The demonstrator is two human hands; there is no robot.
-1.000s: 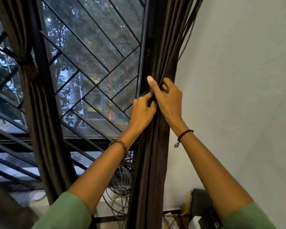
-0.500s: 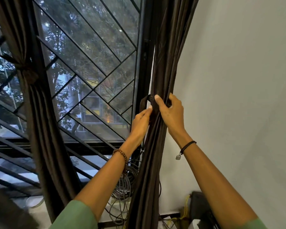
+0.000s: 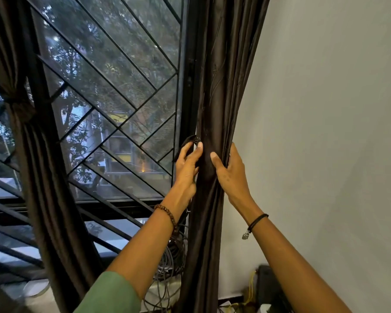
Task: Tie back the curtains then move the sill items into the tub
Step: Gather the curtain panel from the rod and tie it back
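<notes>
The dark brown right curtain [image 3: 219,86] hangs gathered against the window frame beside the white wall. My right hand [image 3: 230,170] grips the bunched folds from the wall side, thumb across the front. My left hand [image 3: 187,168] is on the window side of the same bunch and pinches a dark tieback loop [image 3: 190,141] that curls out by the frame. The left curtain [image 3: 38,177] is bound at mid-height by a knotted tie [image 3: 20,109]. No tub is in view.
The window has a black diagonal grille [image 3: 113,98]. A coil of grey cables [image 3: 167,265] sits on the sill behind my left arm. Dark boxes with yellow wires [image 3: 264,288] lie on the floor at the wall's base.
Both hands have slid down the right curtain to a lower spot. The tieback loop has come into sight by my left fingers, and my hands have drawn slightly apart.
</notes>
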